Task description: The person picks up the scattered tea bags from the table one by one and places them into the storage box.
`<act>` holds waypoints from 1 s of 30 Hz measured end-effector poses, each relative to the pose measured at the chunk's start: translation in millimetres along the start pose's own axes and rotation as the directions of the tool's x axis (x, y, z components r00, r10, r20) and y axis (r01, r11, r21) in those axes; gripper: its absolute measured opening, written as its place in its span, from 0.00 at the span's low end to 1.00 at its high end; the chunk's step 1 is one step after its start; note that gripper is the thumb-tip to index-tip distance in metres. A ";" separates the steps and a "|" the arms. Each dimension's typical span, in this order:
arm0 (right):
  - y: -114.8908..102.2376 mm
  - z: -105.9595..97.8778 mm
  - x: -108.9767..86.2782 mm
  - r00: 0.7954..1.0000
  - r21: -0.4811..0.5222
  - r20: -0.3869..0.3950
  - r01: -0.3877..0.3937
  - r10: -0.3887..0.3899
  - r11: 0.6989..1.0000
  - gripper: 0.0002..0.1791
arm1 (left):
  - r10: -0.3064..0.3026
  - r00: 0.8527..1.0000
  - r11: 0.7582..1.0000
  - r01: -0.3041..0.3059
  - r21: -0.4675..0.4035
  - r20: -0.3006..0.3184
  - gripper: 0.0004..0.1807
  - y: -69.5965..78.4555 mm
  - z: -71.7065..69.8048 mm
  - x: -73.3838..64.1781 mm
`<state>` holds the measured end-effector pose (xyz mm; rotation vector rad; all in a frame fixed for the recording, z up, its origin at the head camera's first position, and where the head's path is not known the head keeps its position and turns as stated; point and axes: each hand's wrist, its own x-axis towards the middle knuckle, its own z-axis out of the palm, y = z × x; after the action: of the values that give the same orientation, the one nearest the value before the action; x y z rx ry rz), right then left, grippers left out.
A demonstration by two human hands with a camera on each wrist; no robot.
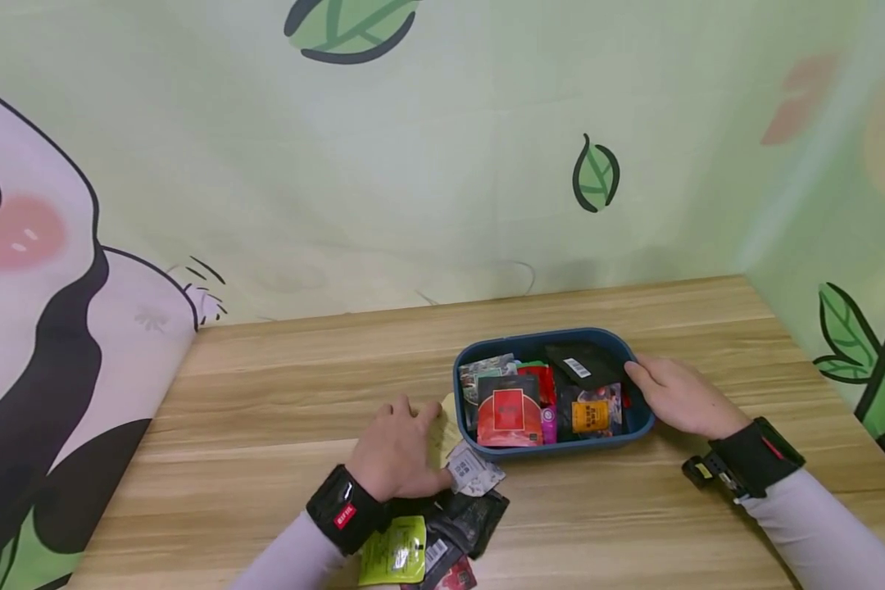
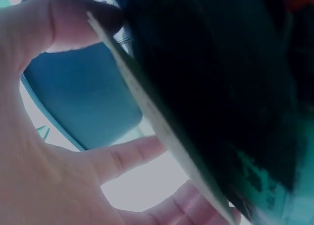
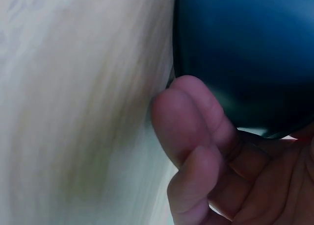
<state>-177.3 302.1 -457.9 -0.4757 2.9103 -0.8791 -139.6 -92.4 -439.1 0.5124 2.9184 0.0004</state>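
Note:
A dark blue plastic storage box [image 1: 560,450] holds several small sachets, among them a red and black sachet [image 1: 510,410] and a black sachet [image 1: 582,366] with a white label. At its right end my right hand [image 1: 689,397] grips the wall, thumb at the rim and fingers against the outside [image 3: 196,127]. My left hand [image 1: 397,451] lies spread over loose sachets left of the box. A pale yellow sachet [image 1: 447,426] shows between its index finger and thumb, and its thumb touches a silver-grey sachet [image 1: 474,469]. A thin pale sachet edge [image 2: 147,107] crosses the fingertips in the left wrist view.
Below the left hand lie a lime green sachet [image 1: 394,553], a black sachet [image 1: 475,520] and a red sachet [image 1: 457,575], partly overlapping. All stand on a wood-grain table [image 1: 265,393]. A printed cloth backdrop [image 1: 442,164] rises behind and at both sides.

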 end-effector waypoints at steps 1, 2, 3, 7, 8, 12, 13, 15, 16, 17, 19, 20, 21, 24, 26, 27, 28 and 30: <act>0.1 -0.1 0.1 1.000 -0.001 0.000 -0.001 0.001 1.000 0.34 | -0.008 1.000 1.000 0.008 -0.015 0.004 0.56 -1.6 0.0 1.3; 0.3 -0.1 0.2 1.000 -0.003 -0.002 -0.001 0.001 1.000 0.34 | -0.018 1.000 0.999 0.018 -0.032 0.008 0.56 -3.5 -0.6 2.4; 0.4 0.0 0.4 1.000 -0.003 -0.002 -0.002 0.002 1.000 0.34 | -0.031 0.999 0.998 0.031 -0.046 0.014 0.57 -5.9 -1.4 3.4; 0.3 -0.1 0.5 1.000 -0.004 -0.003 -0.006 0.006 1.000 0.34 | -0.086 0.996 0.992 0.086 -0.092 0.009 0.56 -19.2 -9.8 7.4; 0.3 -0.2 0.5 1.000 -0.004 -0.003 -0.007 0.007 1.000 0.35 | -0.094 0.996 0.991 0.093 -0.097 0.000 0.57 -23.0 -13.0 8.4; 0.1 -0.5 0.3 1.000 -0.004 -0.001 -0.011 0.011 1.000 0.36 | -0.090 0.993 0.993 0.084 -0.083 -0.070 0.55 -36.3 -29.0 13.0; 0.4 -0.5 0.1 1.000 -0.005 0.000 -0.012 0.012 1.000 0.36 | -0.078 0.992 0.994 0.071 -0.077 -0.098 0.54 -38.7 -33.5 13.9; 0.5 -0.3 0.0 1.000 -0.008 0.000 -0.016 0.016 1.000 0.36 | -0.055 0.986 0.997 0.045 -0.069 -0.155 0.52 -41.7 -42.7 16.0; 0.6 -0.4 0.0 1.000 -0.009 0.000 -0.016 0.016 1.000 0.36 | -0.038 0.981 0.998 0.027 -0.063 -0.188 0.51 -42.2 -47.1 17.3; 0.6 -0.5 -0.2 1.000 -0.011 -0.001 -0.016 0.016 1.000 0.36 | -0.022 0.976 0.998 0.010 -0.056 -0.216 0.51 -42.4 -50.9 18.9; 0.5 -0.5 -0.1 1.000 -0.013 -0.003 -0.013 0.013 1.000 0.35 | 0.010 0.964 0.999 -0.020 -0.036 -0.267 0.51 -40.5 -57.4 22.4; 0.4 -0.5 0.0 1.000 -0.013 -0.004 -0.011 0.011 1.000 0.35 | 0.024 0.958 0.999 -0.033 -0.026 -0.286 0.50 -38.5 -60.4 24.3; 0.1 -0.7 -0.1 1.000 -0.014 -0.005 -0.010 0.010 1.000 0.35 | 0.035 0.953 0.999 -0.044 -0.023 -0.301 0.50 -35.6 -63.3 26.3; -0.7 -0.9 -0.1 1.000 -0.011 -0.004 -0.010 0.010 1.000 0.34 | 0.070 0.945 0.997 -0.079 -0.014 -0.320 0.50 -23.4 -71.1 34.1; -1.0 -1.0 -0.3 1.000 -0.011 -0.003 -0.012 0.012 1.000 0.34 | 0.090 0.945 0.995 -0.102 -0.020 -0.315 0.50 -13.4 -76.5 39.8; -1.2 -1.1 -0.3 1.000 -0.013 -0.003 -0.012 0.012 1.000 0.35 | 0.101 0.947 0.993 -0.114 -0.023 -0.306 0.51 -8.1 -79.0 42.9; -1.2 -1.0 -0.1 1.000 -0.014 -0.002 -0.009 0.009 1.000 0.35 | 0.119 0.947 0.991 -0.131 -0.023 -0.300 0.51 -3.2 -81.0 46.3; -1.4 -0.9 0.2 1.000 -0.017 -0.003 -0.007 0.007 1.000 0.34 | 0.153 0.948 0.986 -0.166 -0.026 -0.281 0.52 7.0 -85.1 52.6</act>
<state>-177.2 301.5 -456.4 -0.4659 2.9227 -0.8553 -200.8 -65.5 -364.4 0.7993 3.1269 0.1799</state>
